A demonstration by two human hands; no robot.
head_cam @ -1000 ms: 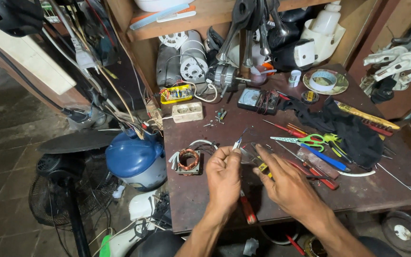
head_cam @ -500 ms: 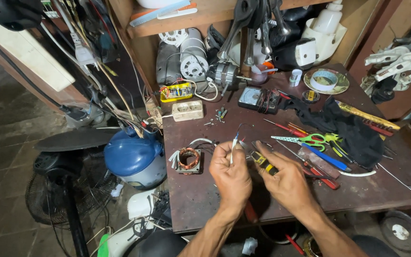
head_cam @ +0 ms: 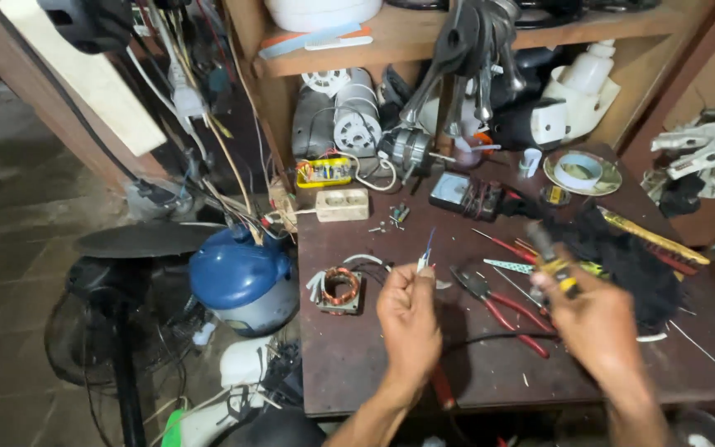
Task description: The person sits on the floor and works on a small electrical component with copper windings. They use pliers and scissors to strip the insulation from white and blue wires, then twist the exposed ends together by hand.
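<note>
The left hand (head_cam: 408, 317) is closed in a pinch on a thin wire (head_cam: 425, 252) whose blue and white ends stick up above the fingertips, held over the dark counter (head_cam: 357, 364) just right of the copper-wound stator coil (head_cam: 340, 287). The right hand (head_cam: 602, 327) is wrapped around a yellow-and-black handled tool (head_cam: 549, 261), blurred, so its tip cannot be made out. The 2 hands are well apart. Bringing the tool in could nick a fingertip or snap the fine wire, since the grip sits so close to its end. The red-handled pliers (head_cam: 498, 306) lie between the hands, and a sweep could knock them off the counter
</note>
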